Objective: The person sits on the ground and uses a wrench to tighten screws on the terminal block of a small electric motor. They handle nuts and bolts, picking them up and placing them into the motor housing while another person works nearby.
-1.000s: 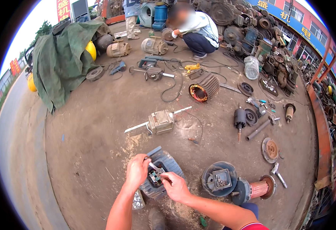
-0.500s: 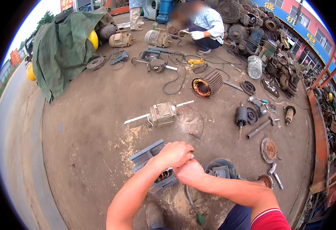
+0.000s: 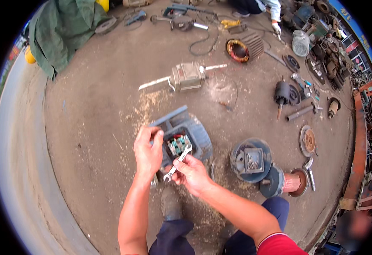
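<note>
Bright steel wrench (image 3: pixel 183 155), open-ended at both tips, pinched between thumb and fingers of the right hand (image 3: pixel 194 174). Its long axis runs obliquely: one end up and to the right, over the near right part of a green terminal block (image 3: pixel 177 145); the other down and to the left, clear of the fingers. Whether the upper end touches a nut cannot be told.

Left hand (image 3: pixel 147 153) at the left rim of the terminal box, fingers bent, thumb set apart from them; cannot tell whether anything small is held. Terminal block sits inside the box of a blue-grey motor housing (image 3: pixel 200 135), on the ground in front of the person's feet. A flat bar-like edge along its far side slants up to the right.

Right of the housing, apart from it: a blue round casing (image 3: pixel 237 170) with a square box on top, then a reddish cylinder (image 3: pixel 292 182) with a disc at its end. Hammer (image 3: pixel 312 180) just beyond.

Farther out: beige motor (image 3: pixel 188 76) on a pale strip, ribbed stator (image 3: pixel 254 46) with its bore facing left, dark rotor (image 3: pixel 282 92). Upper right, a co-worker's gloved hand (image 3: pixel 276 28). Upper left, green tarpaulin (image 3: pixel 65 29).
</note>
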The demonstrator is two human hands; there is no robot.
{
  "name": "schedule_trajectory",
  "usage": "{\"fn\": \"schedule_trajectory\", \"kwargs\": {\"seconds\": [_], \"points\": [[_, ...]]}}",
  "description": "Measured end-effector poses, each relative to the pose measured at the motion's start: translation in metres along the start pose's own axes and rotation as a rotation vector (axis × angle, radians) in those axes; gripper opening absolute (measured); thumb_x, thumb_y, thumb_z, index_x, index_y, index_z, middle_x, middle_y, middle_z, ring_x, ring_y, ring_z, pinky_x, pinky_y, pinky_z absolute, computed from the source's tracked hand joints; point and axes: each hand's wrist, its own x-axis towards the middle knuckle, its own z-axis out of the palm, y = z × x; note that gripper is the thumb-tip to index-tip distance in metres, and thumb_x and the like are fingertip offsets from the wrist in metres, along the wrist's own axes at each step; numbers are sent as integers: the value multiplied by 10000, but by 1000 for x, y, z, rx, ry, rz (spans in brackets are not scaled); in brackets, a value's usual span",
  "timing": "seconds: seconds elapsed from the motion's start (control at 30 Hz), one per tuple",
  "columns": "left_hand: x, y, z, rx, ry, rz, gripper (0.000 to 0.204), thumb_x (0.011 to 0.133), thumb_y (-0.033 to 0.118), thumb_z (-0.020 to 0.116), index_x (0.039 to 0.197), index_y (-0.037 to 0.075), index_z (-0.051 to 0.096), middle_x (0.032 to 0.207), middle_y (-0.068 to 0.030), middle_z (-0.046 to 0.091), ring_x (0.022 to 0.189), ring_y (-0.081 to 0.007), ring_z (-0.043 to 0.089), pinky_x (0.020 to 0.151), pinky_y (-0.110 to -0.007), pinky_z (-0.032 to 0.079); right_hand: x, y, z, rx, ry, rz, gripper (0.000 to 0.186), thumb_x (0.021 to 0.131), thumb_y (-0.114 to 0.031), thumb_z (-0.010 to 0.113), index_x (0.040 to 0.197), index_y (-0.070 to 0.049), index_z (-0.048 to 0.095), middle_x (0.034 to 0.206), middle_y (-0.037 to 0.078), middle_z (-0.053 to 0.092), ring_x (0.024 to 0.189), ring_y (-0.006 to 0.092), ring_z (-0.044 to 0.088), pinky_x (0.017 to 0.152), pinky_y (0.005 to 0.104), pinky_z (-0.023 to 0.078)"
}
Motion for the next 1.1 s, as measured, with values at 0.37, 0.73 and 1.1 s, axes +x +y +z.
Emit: {"fn": "schedule_trajectory", "kwargs": {"seconds": [0.37,0.73,1.1], "points": [[-52,-12,35,331,-49,333,257,727,54,828,956,57,710,1131,-93,633,1139,-314,571,983,-473,408,-16,-74,-79,-1351,116,-379,193,1043,-190,561,1108,-32,652,795,154,659,741,307,656,717,419,517],[-52,-16,47,257,-39,308,247,718,62,838,919,70,696,1150,-104,628,1140,-320,564,982,-467,398,13,-147,-21,-2014,-157,-292,217,989,-242,561,988,-86,711,871,199,706,883,431,669,754,543,507],[-50,-16,48,277,-35,321,262,702,87,861,901,73,691,1144,-107,634,1115,-320,569,975,-465,409,47,-177,22,-2349,-401,-101,176,915,-214,629,984,-116,758,916,156,739,955,377,686,834,534,476]]}}
